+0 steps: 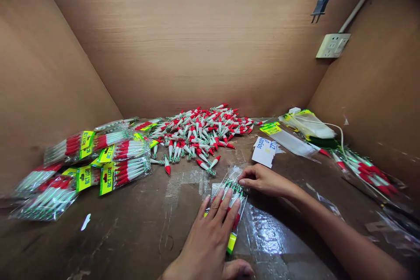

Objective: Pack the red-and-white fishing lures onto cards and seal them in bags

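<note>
A clear plastic bag of red-and-white fishing lures [235, 223] lies on the table in front of me, its yellow-green header towards me. My left hand [213, 223] rests flat across it with the fingers spread, hiding much of the lures. At the bag's far end, my right hand [252, 180] pinches the plastic edge between thumb and forefinger, beside the lures' green-tinted hooks. Beyond both hands is a heap of loose fishing lures [200, 129], red and white. A white card [264, 152] with blue writing lies just past my right hand.
Filled lure bags [124, 170] are piled on the left. Empty header bags [292, 140] and a stack of bags [310, 124] lie at the back right, near more lures [370, 173]. Wooden panels [210, 48] enclose the table; a plug [320, 6] hangs above.
</note>
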Tool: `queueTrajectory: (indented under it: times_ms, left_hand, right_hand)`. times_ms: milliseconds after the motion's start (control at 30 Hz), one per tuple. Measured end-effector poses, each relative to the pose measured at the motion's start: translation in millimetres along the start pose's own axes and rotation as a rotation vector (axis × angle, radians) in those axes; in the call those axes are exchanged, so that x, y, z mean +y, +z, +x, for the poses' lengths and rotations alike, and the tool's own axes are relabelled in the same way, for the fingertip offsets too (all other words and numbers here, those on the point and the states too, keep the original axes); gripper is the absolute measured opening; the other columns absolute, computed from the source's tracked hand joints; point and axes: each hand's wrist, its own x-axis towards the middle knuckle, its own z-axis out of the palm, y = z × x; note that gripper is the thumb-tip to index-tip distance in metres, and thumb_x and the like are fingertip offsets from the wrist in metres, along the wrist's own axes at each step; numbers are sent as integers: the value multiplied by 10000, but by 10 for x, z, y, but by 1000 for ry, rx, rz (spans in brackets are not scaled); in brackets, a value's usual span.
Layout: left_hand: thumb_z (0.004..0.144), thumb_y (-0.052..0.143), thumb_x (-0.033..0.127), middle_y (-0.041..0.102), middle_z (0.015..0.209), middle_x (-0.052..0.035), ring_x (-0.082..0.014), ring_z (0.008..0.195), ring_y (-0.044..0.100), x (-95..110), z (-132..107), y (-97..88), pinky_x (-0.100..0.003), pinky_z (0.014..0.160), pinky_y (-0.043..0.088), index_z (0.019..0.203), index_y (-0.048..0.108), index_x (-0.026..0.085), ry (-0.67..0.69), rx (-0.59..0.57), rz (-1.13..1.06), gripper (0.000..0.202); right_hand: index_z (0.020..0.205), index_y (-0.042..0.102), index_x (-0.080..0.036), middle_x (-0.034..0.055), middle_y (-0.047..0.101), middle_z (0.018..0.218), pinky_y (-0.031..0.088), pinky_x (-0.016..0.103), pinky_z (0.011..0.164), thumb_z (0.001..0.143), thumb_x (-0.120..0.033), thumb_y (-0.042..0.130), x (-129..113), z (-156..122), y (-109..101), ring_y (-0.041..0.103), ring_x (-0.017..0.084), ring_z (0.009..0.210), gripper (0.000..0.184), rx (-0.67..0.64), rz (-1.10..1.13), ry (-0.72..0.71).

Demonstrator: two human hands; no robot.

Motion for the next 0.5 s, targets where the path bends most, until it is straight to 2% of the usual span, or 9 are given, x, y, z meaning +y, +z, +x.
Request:
queueTrajectory:
  times_ms: [100, 200, 267, 333, 400, 500]
  left_hand:
    - [786, 519, 849, 72, 1679, -118, -422, 1524, 133, -16, -8, -13, -639, 1202, 146, 1617, 69, 278, 18, 10, 19, 1105]
    - [812, 499, 835, 92, 1680, -106, -398, 1526, 151, -14, 8, -88, -604, 1216, 146, 1617, 68, 284, 45, 6, 27, 1067]
    - [817, 478, 843, 103, 1680, -102, -376, 1531, 155, -7, 50, -164, -579, 1227, 143, 1617, 94, 281, 63, 7, 24, 1050]
    - [827, 481, 833, 128, 1680, -106, -365, 1529, 174, -12, 129, -247, -568, 1227, 161, 1614, 140, 273, 63, 29, 20, 1024]
    - [862, 527, 765, 242, 1656, -122, -357, 1499, 275, -42, 252, -330, -549, 1206, 244, 1596, 232, 262, 20, 86, 9, 937]
    - [922, 609, 551, 524, 1479, -149, -322, 1341, 510, -145, 499, -446, -480, 1114, 407, 1518, 404, 216, -96, 205, -34, 714]
  right_hand:
    - [884, 723, -154, 15, 710, 789, 423, 246, 634, 890, -403, 634, -9, 21, 38, 606, 165, 713, 265, 83, -56, 64]
    - [807, 695, -159, 6, 685, 731, 411, 243, 613, 860, -348, 647, -3, 25, 55, 603, 163, 688, 202, 91, -113, 96]
    - [882, 694, -168, 27, 705, 840, 443, 261, 685, 829, -314, 674, 5, 9, 60, 632, 184, 778, 156, 170, -164, 91]
    - [1019, 679, -171, 71, 701, 994, 460, 297, 791, 810, -313, 700, 15, -12, 67, 641, 221, 914, 254, 308, -254, 102]
    - [1116, 654, -166, 111, 679, 1080, 454, 328, 850, 818, -342, 704, 31, -30, 74, 633, 249, 993, 350, 398, -342, 134]
    - [1129, 658, -187, 106, 696, 1061, 449, 315, 802, 827, -352, 695, 65, -31, 73, 652, 249, 961, 346, 377, -362, 197]
